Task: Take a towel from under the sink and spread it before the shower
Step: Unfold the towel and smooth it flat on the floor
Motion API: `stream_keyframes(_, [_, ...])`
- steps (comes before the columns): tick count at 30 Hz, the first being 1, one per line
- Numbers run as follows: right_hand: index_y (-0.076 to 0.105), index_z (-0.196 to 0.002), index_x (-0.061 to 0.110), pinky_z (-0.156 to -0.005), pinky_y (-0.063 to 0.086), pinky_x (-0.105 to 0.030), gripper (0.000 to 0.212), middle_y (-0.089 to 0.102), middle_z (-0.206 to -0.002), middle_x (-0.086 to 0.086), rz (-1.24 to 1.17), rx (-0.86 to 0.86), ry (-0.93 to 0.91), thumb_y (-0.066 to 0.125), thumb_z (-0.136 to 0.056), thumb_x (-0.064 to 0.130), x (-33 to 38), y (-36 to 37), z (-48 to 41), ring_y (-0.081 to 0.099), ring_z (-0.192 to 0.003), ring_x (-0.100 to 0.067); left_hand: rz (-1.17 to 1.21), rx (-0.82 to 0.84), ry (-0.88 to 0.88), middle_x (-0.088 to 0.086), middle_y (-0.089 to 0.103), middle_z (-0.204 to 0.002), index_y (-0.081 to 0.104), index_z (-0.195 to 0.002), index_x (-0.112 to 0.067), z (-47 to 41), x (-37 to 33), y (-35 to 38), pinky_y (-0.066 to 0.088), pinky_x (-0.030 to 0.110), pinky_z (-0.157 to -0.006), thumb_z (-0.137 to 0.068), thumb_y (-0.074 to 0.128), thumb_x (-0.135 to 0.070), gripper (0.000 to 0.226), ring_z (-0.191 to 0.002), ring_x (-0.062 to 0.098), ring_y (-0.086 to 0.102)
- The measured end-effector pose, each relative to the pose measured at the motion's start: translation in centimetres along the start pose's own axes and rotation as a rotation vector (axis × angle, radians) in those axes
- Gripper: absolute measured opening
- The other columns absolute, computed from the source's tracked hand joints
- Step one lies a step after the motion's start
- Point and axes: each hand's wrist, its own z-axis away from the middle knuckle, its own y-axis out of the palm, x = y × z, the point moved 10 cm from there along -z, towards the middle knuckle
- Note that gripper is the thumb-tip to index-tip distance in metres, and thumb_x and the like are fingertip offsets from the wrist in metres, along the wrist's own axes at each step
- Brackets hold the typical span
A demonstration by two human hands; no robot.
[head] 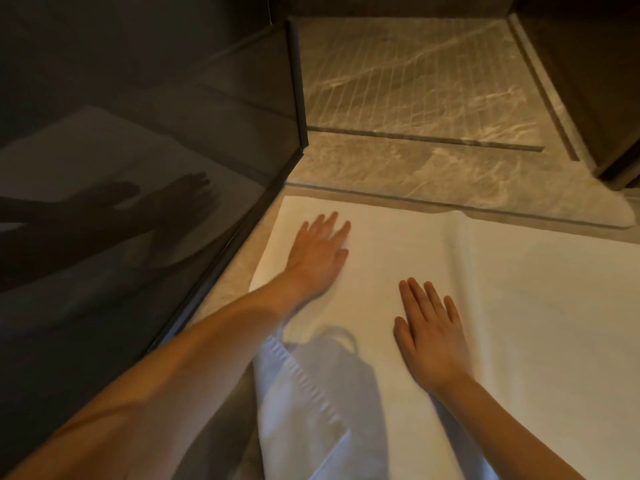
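Note:
A white towel (519, 306) lies flat on the marble floor, its far edge along the shower threshold (433, 199). My left hand (318, 254) rests palm down near the towel's far left corner, fingers spread. Closer to me, my right hand (429, 334) presses flat on the towel's middle, fingers together. Neither hand grips anything. A slight fold line runs across the towel from its far edge. The shower floor (408, 81) with its grooved marble lies beyond the threshold.
A dark glass shower panel (138, 150) stands on the left and mirrors my arms. A dark wall (588, 81) rises at the right. White clothing (311, 393) hangs below my chest over the towel's near edge.

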Motion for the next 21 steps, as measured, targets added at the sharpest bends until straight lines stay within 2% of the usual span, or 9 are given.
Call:
stream_keyframes(5, [0.002, -0.156, 0.024, -0.122, -0.001, -0.038, 0.066, 0.006, -0.164, 0.005, 0.016, 0.009, -0.006, 0.002, -0.095, 0.048, 0.4, 0.2, -0.5, -0.004, -0.150, -0.014, -0.037, 0.086, -0.029, -0.005, -0.005, -0.164, 0.002, -0.154, -0.034, 2.2, 1.6, 3.3, -0.006, 0.039, -0.119, -0.102, 0.017, -0.048, 0.056, -0.149, 0.017, -0.007])
stream_keyframes(10, [0.005, -0.157, 0.021, -0.122, 0.002, -0.042, 0.061, 0.006, -0.164, 0.001, 0.034, 0.029, 0.030, 0.013, -0.100, 0.042, 1.3, -0.2, -2.8, -0.001, -0.151, -0.019, -0.005, 0.144, -0.067, -0.003, -0.005, -0.164, 0.002, -0.154, -0.032, 0.3, 1.1, 2.6, -0.005, 0.042, -0.119, -0.103, 0.016, -0.046, 0.055, -0.150, 0.021, -0.007])
stream_keyframes(15, [0.002, -0.157, 0.019, -0.122, 0.000, -0.043, 0.060, 0.003, -0.165, 0.000, 0.076, 0.078, 0.027, 0.015, -0.102, 0.040, 1.5, -0.3, -2.6, -0.003, -0.151, -0.021, 0.062, 0.022, 0.140, -0.004, 0.008, -0.163, 0.014, -0.154, -0.027, 5.9, -3.7, 2.5, -0.001, 0.040, -0.120, -0.102, 0.028, -0.042, 0.056, -0.150, 0.019, 0.000])
stream_keyframes(17, [0.006, -0.157, 0.018, -0.121, 0.000, -0.045, 0.060, 0.006, -0.165, -0.002, 0.106, 0.053, 0.067, 0.016, -0.102, 0.038, 1.9, -1.0, -2.3, -0.001, -0.151, -0.023, 0.099, 0.008, 0.211, 0.000, 0.022, -0.161, 0.031, -0.150, -0.023, 8.7, -4.5, 2.6, 0.008, 0.038, -0.120, -0.101, 0.040, -0.034, 0.052, -0.147, 0.022, 0.014])
stream_keyframes(18, [0.009, -0.157, 0.017, -0.121, 0.001, -0.045, 0.059, 0.009, -0.164, -0.004, 0.096, 0.017, 0.093, 0.017, -0.102, 0.037, 2.5, -1.5, -2.0, 0.001, -0.151, -0.024, 0.137, 0.001, 0.246, 0.005, 0.035, -0.154, 0.044, -0.143, -0.019, 9.8, -4.5, 2.2, 0.020, 0.039, -0.116, -0.099, 0.046, -0.028, 0.045, -0.141, 0.026, 0.027])
stream_keyframes(19, [0.013, -0.156, 0.016, -0.121, 0.002, -0.045, 0.059, 0.012, -0.164, -0.006, 0.064, -0.016, 0.104, 0.019, -0.102, 0.036, 3.5, -1.8, -1.6, 0.003, -0.151, -0.025, 0.177, -0.011, 0.275, 0.010, 0.047, -0.142, 0.054, -0.133, -0.014, 10.4, -4.2, 1.5, 0.033, 0.042, -0.107, -0.096, 0.051, -0.021, 0.037, -0.129, 0.028, 0.040])
stream_keyframes(21, [0.016, -0.156, 0.017, -0.121, 0.003, -0.046, 0.057, 0.014, -0.164, -0.005, -0.009, -0.017, 0.072, 0.022, -0.102, 0.035, 5.7, -1.2, -0.9, 0.005, -0.151, -0.026, 0.246, 0.007, 0.262, 0.010, 0.056, -0.118, 0.063, -0.118, -0.009, 11.0, -2.7, 0.2, 0.042, 0.042, -0.091, -0.093, 0.054, -0.013, 0.026, -0.107, 0.026, 0.051])
